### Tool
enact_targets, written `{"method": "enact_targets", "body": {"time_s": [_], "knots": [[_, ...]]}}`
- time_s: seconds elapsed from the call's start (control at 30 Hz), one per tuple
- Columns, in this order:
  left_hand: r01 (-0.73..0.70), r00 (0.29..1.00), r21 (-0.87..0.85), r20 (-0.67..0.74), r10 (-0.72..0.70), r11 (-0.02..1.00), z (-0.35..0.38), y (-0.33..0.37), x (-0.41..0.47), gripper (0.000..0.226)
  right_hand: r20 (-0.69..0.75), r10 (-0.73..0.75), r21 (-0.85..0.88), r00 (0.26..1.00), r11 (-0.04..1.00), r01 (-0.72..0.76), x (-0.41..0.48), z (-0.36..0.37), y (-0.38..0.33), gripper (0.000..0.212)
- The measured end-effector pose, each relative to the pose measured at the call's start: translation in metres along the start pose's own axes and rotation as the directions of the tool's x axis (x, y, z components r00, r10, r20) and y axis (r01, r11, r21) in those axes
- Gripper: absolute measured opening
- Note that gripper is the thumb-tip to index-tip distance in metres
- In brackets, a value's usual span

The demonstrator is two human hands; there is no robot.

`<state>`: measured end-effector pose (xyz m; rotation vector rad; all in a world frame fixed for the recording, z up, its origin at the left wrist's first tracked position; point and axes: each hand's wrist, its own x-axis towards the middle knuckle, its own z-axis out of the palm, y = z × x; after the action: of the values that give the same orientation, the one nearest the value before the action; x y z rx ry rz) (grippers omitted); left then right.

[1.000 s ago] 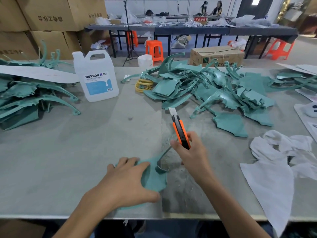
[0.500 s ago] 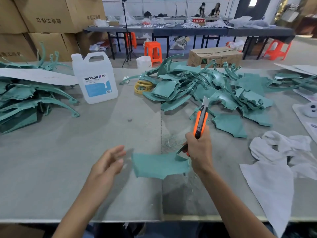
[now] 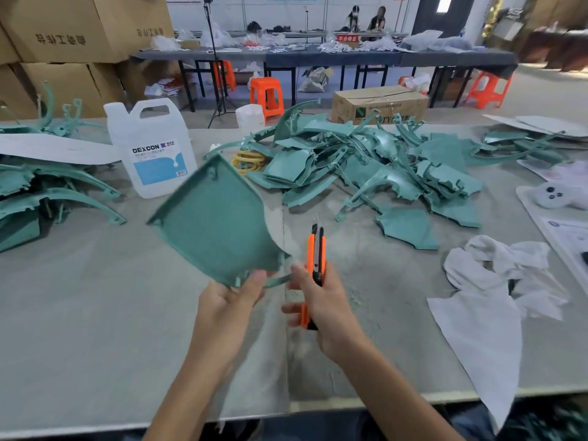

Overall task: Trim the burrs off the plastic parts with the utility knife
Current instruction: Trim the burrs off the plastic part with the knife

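Aloft, teal panel (image 3: 216, 224) (knife (image 3: 316, 262) in right hand (image 3: 323, 302))

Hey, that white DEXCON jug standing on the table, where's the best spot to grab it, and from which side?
Probably the moulded handle on top of the jug. It stands upright with the handle's opening facing the near side, so come from above and hook fingers through from the front; the wide, smooth body offers a poorer hold.
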<state>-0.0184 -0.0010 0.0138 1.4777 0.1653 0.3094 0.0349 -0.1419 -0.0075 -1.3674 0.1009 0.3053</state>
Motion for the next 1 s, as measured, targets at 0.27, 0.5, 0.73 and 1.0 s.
{"method": "enact_targets", "body": {"time_s": [0.27, 0.5, 0.73, 1.0], "knots": [[-0.187, 0.979, -0.196, -0.120, 0.166, 0.963, -0.019, 0.030, 0.034, 0.020, 0.048, -0.079, -0.396, 0.996, 0.914, 0.092, -0.005, -0.047, 0.009, 0.013], [-0.133, 0.917, -0.042, -0.383, 0.107, 0.990, 0.001, 0.005, 0.047, 0.027, 0.228, -0.115, -0.638, 0.967, 0.732, 0.237, -0.022, -0.038, 0.018, 0.047], [-0.146, 0.924, 0.045, -0.352, 0.152, 0.988, 0.010, 0.006, 0.051, 0.024, 0.265, -0.126, -0.759, 0.956, 0.584, 0.288, -0.031, -0.016, 0.032, 0.048], [-0.158, 0.907, -0.020, -0.398, 0.137, 0.987, 0.002, 0.002, 0.050, 0.019, 0.264, -0.113, -0.836, 0.958, 0.468, 0.286, -0.025, -0.007, 0.030, 0.044]]}}
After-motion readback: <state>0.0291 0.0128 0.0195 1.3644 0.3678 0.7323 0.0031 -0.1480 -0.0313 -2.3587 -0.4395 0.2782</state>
